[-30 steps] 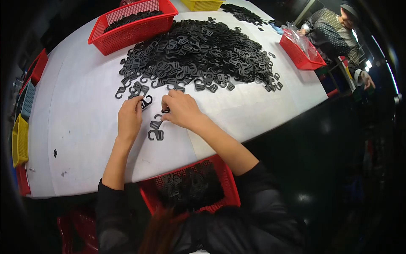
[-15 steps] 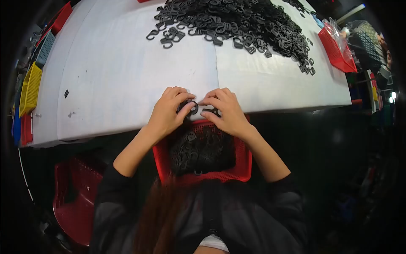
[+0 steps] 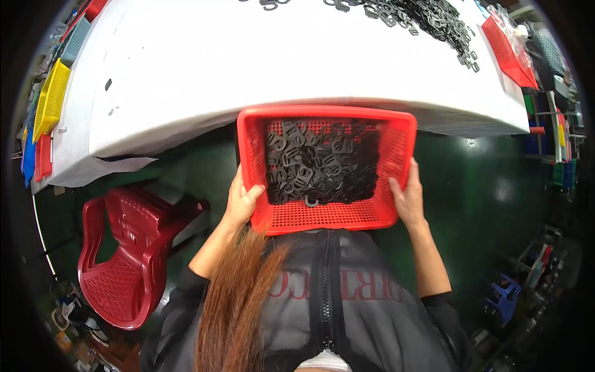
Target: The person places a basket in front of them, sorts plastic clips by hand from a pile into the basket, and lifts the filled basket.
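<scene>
A red plastic basket (image 3: 310, 218) is held in front of my body, just at the table's near edge. Many black plastic hooks (image 3: 304, 162) lie loose inside it. My left hand (image 3: 242, 201) grips the basket's left side, its thumb over the rim. On the opposite side my right hand (image 3: 409, 195) holds the right wall, thumb on the inside and fingers partly hidden behind it.
Across the white table (image 3: 198, 68), a heap of black hooks (image 3: 434, 22) lies at the far right. A red basket (image 3: 508, 53) stands at the right edge, a yellow basket (image 3: 51, 99) at the left. A dark red chair (image 3: 130, 248) is on my left.
Both hands have left the small black pieces at the table edge and now hold the basket's sides. The basket appears higher and closer. The view has tilted down, with the heap shifting upward.
</scene>
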`<state>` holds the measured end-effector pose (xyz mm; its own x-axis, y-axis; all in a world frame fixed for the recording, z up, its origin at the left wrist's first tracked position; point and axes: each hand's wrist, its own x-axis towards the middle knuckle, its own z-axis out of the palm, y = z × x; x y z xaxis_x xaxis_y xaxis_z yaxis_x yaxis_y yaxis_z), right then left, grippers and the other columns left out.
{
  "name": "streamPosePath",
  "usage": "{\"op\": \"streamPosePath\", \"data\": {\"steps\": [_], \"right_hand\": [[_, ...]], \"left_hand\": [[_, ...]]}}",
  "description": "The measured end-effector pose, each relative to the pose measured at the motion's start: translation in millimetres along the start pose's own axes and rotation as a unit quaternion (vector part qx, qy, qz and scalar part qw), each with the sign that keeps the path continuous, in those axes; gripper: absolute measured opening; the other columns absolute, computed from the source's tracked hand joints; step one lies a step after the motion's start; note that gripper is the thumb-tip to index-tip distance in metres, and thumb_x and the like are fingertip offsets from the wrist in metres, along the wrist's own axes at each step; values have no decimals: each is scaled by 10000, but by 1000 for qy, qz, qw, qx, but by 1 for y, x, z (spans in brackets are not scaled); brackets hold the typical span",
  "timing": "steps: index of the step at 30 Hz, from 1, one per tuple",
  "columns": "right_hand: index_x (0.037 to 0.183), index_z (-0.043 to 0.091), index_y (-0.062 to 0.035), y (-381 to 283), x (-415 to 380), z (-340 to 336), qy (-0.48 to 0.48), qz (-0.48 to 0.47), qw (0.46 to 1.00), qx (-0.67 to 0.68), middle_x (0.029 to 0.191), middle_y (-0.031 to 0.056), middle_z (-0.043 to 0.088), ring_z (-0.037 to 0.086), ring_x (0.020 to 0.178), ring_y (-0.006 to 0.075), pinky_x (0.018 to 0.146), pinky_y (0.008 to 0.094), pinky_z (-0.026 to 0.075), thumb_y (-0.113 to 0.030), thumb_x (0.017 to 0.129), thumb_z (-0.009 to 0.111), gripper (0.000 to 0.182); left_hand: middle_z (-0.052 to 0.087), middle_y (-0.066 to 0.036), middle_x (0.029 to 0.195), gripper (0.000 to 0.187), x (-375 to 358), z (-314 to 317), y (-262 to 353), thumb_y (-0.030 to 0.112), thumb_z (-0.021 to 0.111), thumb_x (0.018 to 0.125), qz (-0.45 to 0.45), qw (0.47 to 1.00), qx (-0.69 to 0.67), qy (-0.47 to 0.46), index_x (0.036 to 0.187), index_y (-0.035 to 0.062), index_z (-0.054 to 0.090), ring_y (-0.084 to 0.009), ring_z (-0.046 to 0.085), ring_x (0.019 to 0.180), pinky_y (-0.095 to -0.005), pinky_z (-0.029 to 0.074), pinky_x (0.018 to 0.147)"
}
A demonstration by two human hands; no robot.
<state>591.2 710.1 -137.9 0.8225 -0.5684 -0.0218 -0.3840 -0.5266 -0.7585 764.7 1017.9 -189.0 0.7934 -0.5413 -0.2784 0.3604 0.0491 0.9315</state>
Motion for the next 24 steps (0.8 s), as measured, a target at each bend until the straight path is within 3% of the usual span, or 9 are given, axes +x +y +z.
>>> {"op": "streamPosePath", "data": {"steps": [4, 8, 12, 14, 16, 18, 19, 22, 24], "right_hand": [[1345, 402, 21, -24, -22, -68, 61, -31, 998, -6, 1210, 133, 567, 543, 1126, 214, 966, 330, 421, -11, 837, 613, 550], [1357, 423, -28, -47, -44, -158, -38, 159, 861, 481, 1249, 114, 550, 557, 1113, 236, 977, 384, 439, -317, 874, 647, 606], [1186, 550, -12, -122, 18, -181, 19, 127, 888, 442, 1041, 85, 643, 637, 872, 195, 762, 329, 527, -340, 911, 563, 429], [1121, 580, -25, -162, 75, -192, 13, 91, 902, 421, 951, 58, 657, 638, 768, 152, 663, 281, 527, -281, 907, 554, 336], [1117, 580, -35, -200, 136, -191, 55, 28, 910, 410, 935, 46, 652, 632, 748, 123, 638, 258, 522, -277, 899, 562, 326], [1120, 581, -43, -216, 211, -199, 101, -22, 910, 402, 926, 39, 650, 627, 731, 119, 636, 263, 523, -289, 884, 587, 341], [1106, 585, -55, -227, 244, -204, 29, -64, 921, 384, 926, 30, 650, 629, 713, 117, 622, 254, 523, -287, 875, 602, 329], [1105, 591, -49, -289, 331, -188, 105, -97, 906, 399, 912, 45, 653, 631, 702, 120, 604, 243, 516, -273, 852, 637, 342], [1115, 595, -47, -283, 446, -221, 56, -117, 922, 364, 935, 59, 657, 635, 756, 135, 655, 266, 522, -273, 823, 669, 377]], "left_hand": [[533, -53, 1195, 772, 3, 38, 57, -57, 517, 693, -7, 995, -85, -58, 1431, 28, 308, -136, 511, 1069, -284, 403, 945], [583, -70, 1072, 772, 28, 80, 130, -106, 500, 637, -66, 962, -226, -137, 1387, 19, 364, -142, 588, 884, -276, 508, 791], [634, -105, 836, 424, 84, 88, 186, -82, 544, 658, -184, 961, -159, -128, 1070, 17, 570, -213, 628, 769, -365, 552, 722], [642, -110, 826, 252, 149, 84, 214, 22, 611, 757, -125, 944, -162, -259, 1007, -7, 590, -203, 649, 815, -378, 564, 733], [651, -109, 891, 286, 196, 99, 260, 173, 620, 849, 65, 963, -146, -216, 1079, 13, 566, -206, 655, 789, -404, 577, 718], [591, -134, 1145, 485, 260, 87, 293, 193, 607, 890, 100, 942, -253, -195, 1302, 14, 423, -232, 600, 1031, -388, 516, 849], [549, -141, 1230, 496, 289, 72, 306, 218, 577, 911, 169, 965, -177, -94, 1328, 5, 413, -239, 545, 1125, -386, 463, 926], [441, -162, 1395, 531, 346, 18, 324, 296, 512, 946, 274, 953, 31, 122, 1364, -15, 415, -270, 434, 1279, -371, 319, 1073], [441, -201, 1384, 517, 424, -39, 311, 299, 514, 936, 311, 911, 145, 230, 1327, -35, 457, -294, 422, 1287, -371, 331, 1062]]}}
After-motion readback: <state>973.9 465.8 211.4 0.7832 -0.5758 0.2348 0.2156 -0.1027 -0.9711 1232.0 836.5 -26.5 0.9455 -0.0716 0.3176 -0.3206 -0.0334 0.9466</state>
